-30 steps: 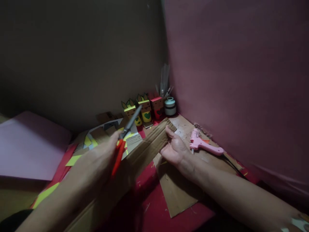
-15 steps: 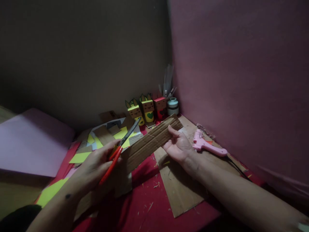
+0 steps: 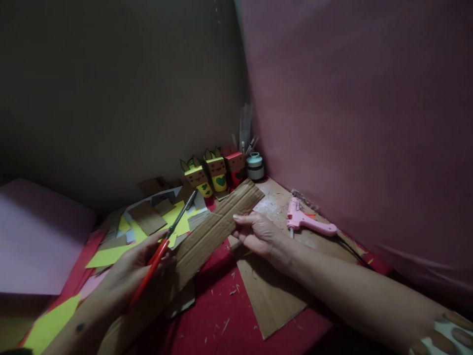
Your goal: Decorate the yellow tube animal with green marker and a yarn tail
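Note:
My left hand grips red-handled scissors, their blades pointing up and away toward the back wall. A long strip of corrugated cardboard runs diagonally from my left forearm to the far right, above a red surface. My right hand holds the strip's far part, thumb on top and fingers underneath. The scissors lie along the strip's left edge.
A pink glue gun lies right of my right hand on a cardboard sheet. Three small paper box figures and a small jar stand in the corner. Yellow and brown paper scraps lie at left, beside a pink sheet.
The cardboard strip has tilted flatter and lower. My left hand with the scissors has dropped down and left. My right hand has shifted its hold, thumb now on top.

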A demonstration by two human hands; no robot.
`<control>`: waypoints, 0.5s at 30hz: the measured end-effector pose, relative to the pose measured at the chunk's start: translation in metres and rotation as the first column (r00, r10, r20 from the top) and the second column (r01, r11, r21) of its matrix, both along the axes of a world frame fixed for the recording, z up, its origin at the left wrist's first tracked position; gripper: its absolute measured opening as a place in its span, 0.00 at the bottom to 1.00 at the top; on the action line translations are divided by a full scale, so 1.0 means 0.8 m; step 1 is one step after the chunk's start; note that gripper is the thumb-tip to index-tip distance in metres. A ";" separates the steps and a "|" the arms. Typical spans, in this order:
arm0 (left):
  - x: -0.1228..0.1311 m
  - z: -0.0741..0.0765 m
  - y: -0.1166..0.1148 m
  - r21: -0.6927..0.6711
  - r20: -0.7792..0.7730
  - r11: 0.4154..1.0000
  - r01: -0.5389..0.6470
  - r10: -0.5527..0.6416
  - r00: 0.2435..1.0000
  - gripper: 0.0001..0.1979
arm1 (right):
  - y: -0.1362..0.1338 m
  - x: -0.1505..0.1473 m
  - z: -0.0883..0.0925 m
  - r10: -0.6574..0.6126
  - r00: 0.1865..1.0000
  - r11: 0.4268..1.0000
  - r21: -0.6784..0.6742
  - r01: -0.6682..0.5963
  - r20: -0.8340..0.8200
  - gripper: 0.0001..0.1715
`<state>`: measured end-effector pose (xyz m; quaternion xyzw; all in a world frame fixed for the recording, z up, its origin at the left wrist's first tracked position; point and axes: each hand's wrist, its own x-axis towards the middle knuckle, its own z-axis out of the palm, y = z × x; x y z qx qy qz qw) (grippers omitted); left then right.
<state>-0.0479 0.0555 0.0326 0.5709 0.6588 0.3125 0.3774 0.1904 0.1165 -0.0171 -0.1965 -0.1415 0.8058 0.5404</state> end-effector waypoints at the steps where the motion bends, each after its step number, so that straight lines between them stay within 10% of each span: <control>1: 0.002 -0.001 0.000 -0.029 0.031 1.000 -0.003 0.004 1.000 0.27 | 0.000 0.000 -0.001 -0.001 1.000 1.000 0.002 0.001 0.002 0.13; 15: -0.006 -0.006 0.004 -0.081 0.059 0.990 0.113 -0.108 0.992 0.27 | 0.043 0.025 0.011 -0.201 0.974 0.978 0.029 0.205 -0.101 0.08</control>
